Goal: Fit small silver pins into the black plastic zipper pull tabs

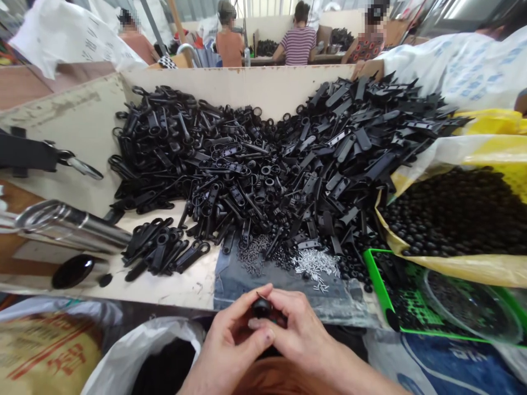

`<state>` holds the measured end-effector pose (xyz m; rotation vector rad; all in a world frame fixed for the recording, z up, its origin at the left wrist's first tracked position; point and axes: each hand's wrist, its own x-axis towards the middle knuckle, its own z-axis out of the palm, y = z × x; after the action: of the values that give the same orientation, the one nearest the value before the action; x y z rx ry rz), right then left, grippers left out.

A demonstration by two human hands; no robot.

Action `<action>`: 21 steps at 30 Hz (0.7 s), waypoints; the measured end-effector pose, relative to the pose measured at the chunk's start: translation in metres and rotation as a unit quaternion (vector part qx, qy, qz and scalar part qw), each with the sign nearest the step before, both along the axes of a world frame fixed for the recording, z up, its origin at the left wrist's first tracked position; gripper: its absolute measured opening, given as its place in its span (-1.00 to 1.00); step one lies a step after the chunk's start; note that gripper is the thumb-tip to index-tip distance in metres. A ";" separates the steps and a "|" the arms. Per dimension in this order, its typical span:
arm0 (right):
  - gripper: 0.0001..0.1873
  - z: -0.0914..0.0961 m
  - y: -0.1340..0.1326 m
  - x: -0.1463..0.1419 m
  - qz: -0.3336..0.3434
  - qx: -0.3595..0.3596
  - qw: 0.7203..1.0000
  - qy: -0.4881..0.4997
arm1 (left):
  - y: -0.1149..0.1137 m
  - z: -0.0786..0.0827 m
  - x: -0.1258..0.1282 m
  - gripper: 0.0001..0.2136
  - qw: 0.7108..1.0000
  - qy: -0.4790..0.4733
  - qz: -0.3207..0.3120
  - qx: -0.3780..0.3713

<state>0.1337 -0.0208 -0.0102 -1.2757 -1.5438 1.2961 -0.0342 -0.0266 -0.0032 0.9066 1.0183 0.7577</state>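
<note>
Where the left hand (228, 348) and right hand (298, 329) meet, both grip 1 black plastic bead (262, 308).

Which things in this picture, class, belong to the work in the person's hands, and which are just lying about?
Belonging to the work: left hand, right hand, black ball, balls in yellow bag, black plastic parts.
Lying about: steel tube, green tray, sack.

A heap of black plastic clips (247, 164) lies before you on a board-walled bin (242, 82); silver pins (317, 269) sit on a denim cloth (234, 280); to your right, a yellow-and-white sack of black beads (457, 214) overhangs a green tray (381, 285); a co-worker in a striped shirt (298, 46) sits beyond.
</note>
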 end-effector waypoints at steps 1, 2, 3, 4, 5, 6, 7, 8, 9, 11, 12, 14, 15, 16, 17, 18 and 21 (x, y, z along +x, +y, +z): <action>-0.88 0.003 0.002 0.002 0.013 -0.002 1.000 0.004 | 0.000 0.000 0.000 -0.54 1.000 -0.016 0.004 -0.007; -0.90 0.006 0.005 0.003 0.022 -0.015 0.999 0.020 | 0.001 0.001 0.000 -0.49 0.999 -0.036 0.010 -0.012; -0.91 0.008 0.009 0.004 0.024 -0.037 0.998 0.046 | 0.001 0.001 0.001 -0.42 0.998 -0.055 0.020 -0.016; -0.89 0.009 0.012 0.004 0.019 -0.065 0.995 0.079 | 0.001 0.001 0.000 -0.37 0.997 -0.070 0.031 -0.017; -0.84 0.010 0.016 0.003 0.010 -0.093 0.989 0.111 | 0.000 0.001 0.000 -0.35 0.996 -0.075 0.041 -0.015; -0.80 0.010 0.019 0.002 -0.001 -0.115 0.985 0.133 | 0.000 0.000 -0.002 -0.36 0.996 -0.070 0.048 -0.011; -0.78 0.009 0.021 0.000 -0.006 -0.124 0.983 0.136 | 0.000 -0.002 -0.006 -0.39 0.997 -0.052 0.054 -0.005; -0.77 0.008 0.024 -0.002 -0.003 -0.119 0.986 0.120 | 0.001 -0.004 -0.012 -0.44 0.998 -0.021 0.061 0.006; -0.73 0.006 0.025 -0.004 0.003 -0.103 0.991 0.089 | 0.002 -0.007 -0.019 -0.47 0.997 0.026 0.069 0.023; -0.58 0.004 0.030 -0.005 0.007 -0.051 0.999 0.007 | 0.007 -0.012 -0.041 -0.52 0.977 0.171 0.103 0.080; -0.55 0.003 0.033 -0.004 0.002 -0.025 0.999 -0.031 | 0.011 -0.014 -0.053 -0.57 0.950 0.261 0.121 0.118; -0.62 0.003 0.042 -0.004 -0.009 0.021 0.996 -0.092 | 0.022 -0.019 -0.075 -0.66 0.867 0.408 0.162 0.238; -0.68 0.004 0.048 -0.006 -0.007 0.044 0.991 -0.123 | 0.028 -0.022 -0.084 -0.68 0.816 0.456 0.175 0.310; -0.72 0.006 0.055 -0.010 0.001 0.072 0.985 -0.157 | 0.035 -0.024 -0.091 -0.70 0.762 0.492 0.182 0.379; -0.73 0.007 0.063 -0.016 0.014 0.104 0.975 -0.198 | 0.042 -0.027 -0.095 -0.71 0.711 0.516 0.185 0.441; -0.72 0.009 0.072 -0.024 0.036 0.137 0.958 -0.250 | 0.049 -0.029 -0.097 -0.71 0.664 0.534 0.183 0.490; -0.78 0.011 0.095 -0.054 0.107 0.188 0.884 -0.414 | 0.065 -0.035 -0.095 -0.71 0.558 0.601 0.163 0.548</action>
<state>0.0794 0.0743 0.0010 -1.5070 -2.4382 0.4892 -0.1289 0.0379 -0.0383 2.6237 1.9717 1.0950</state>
